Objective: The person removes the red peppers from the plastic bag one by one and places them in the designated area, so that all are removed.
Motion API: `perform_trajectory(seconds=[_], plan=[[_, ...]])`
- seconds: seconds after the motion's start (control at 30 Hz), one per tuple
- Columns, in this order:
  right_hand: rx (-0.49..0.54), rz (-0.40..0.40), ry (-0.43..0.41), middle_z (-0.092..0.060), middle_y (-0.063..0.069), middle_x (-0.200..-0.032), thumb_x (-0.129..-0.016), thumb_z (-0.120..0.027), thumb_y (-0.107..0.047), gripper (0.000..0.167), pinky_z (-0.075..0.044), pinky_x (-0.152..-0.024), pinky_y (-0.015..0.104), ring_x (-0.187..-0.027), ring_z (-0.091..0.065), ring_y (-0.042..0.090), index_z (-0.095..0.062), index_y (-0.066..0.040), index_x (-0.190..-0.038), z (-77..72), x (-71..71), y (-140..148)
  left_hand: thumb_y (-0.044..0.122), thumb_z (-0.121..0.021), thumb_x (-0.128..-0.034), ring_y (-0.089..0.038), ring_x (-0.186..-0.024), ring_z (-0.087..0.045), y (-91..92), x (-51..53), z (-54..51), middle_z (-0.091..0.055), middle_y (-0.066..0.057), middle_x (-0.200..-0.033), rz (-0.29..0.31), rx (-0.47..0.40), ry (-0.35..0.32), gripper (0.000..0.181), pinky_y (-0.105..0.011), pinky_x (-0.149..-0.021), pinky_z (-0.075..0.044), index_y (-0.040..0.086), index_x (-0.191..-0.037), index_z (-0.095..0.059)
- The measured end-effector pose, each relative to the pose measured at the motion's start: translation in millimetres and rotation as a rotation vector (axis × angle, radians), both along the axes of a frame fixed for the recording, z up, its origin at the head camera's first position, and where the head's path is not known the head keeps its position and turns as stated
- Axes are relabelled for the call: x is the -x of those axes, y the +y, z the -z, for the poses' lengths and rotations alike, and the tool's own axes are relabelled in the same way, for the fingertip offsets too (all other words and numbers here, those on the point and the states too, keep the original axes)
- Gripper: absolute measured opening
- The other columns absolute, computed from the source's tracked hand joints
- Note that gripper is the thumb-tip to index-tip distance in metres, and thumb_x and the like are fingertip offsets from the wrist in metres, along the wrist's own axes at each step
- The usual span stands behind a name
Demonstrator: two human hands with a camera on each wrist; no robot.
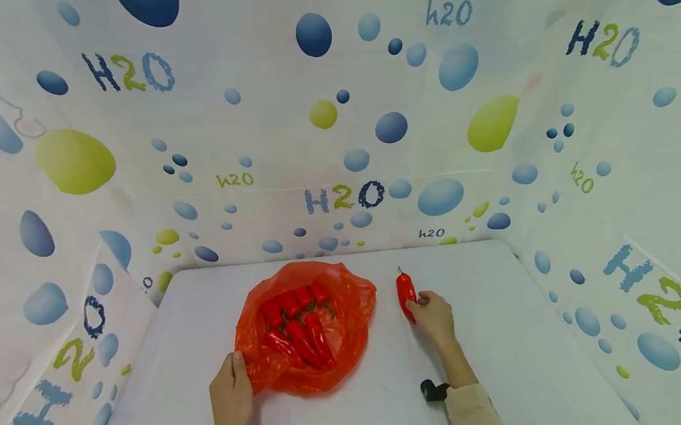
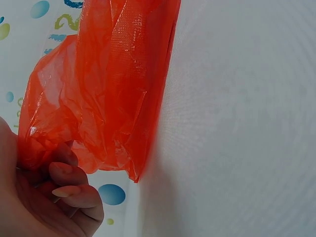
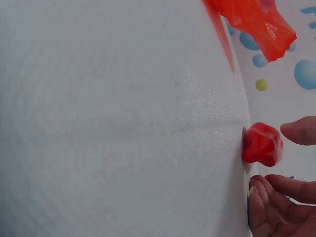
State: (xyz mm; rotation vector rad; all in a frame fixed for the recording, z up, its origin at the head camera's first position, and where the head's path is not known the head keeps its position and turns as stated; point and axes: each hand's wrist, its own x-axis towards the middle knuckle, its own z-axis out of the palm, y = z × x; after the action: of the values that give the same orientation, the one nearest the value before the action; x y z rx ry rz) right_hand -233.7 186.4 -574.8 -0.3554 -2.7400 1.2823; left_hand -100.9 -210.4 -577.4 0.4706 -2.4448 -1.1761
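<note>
Pepper lies on white table within dotted walls, left hand pinching bag, right hand parted.

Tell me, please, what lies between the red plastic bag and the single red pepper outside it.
Only bare white tabletop lies between the red plastic bag and the single red pepper, as the head view shows.

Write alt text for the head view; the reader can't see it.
A person's left-hand grip pinches the edge of an open red bag of red peppers on a white table; the right-hand grip is at a lone red pepper right of the bag.
</note>
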Motion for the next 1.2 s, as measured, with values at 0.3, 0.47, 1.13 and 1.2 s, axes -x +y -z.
perform_trajectory(seconds=[0.3,0.47,1.13,1.2], plan=[[0.032,0.042,0.087,-0.065,0.027,-0.125,-0.095,-0.071,-0.023,0.045,-0.052,-0.092,0.056,-0.114,-0.062,0.041,-0.065,0.005,-0.130,-2.4,-1.6,0.8,0.029,-0.037,-0.1150,-0.025,-0.073,-0.049,2.3,1.7,-0.1,-0.047,-0.005,-0.069,-0.002,-0.010,0.016,0.039,-0.032,-0.065,-0.038,0.004,-0.094,-0.059],[0.079,0.066,0.163,-0.060,0.024,-0.131,-0.095,-0.072,-0.023,0.042,-0.050,-0.092,0.056,-0.117,-0.057,0.040,-0.067,0.002,-0.129,-19.3,-3.1,-3.6,0.027,-0.039,-0.1146,-0.026,-0.074,-0.051,2.7,5.0,0.1,-0.053,-0.007,-0.072,-0.004,-0.006,0.048,0.037,-0.034,-0.066,-0.039,0.004,-0.094,-0.060],[0.129,-0.274,0.410,-0.074,0.007,-0.108,-0.093,-0.081,-0.020,0.025,-0.058,-0.089,0.047,-0.098,-0.070,0.025,-0.076,-0.008,-0.113,-61.3,-29.4,-58.5,0.030,-0.038,-0.1148,-0.024,-0.072,-0.049,2.5,-0.1,-1.7,-0.051,-0.006,-0.071,-0.009,-0.030,0.021,0.040,-0.032,-0.064,-0.038,0.004,-0.096,-0.061],[0.145,-0.310,0.399,-0.074,0.004,-0.108,-0.093,-0.082,-0.021,0.025,-0.059,-0.090,0.046,-0.098,-0.070,0.023,-0.076,-0.008,-0.114,-61.4,-34.5,-65.1,0.030,-0.038,-0.1147,-0.024,-0.073,-0.049,2.2,-1.1,-1.0,-0.051,-0.007,-0.071,-0.011,-0.027,0.019,0.039,-0.032,-0.064,-0.038,0.004,-0.096,-0.061]])
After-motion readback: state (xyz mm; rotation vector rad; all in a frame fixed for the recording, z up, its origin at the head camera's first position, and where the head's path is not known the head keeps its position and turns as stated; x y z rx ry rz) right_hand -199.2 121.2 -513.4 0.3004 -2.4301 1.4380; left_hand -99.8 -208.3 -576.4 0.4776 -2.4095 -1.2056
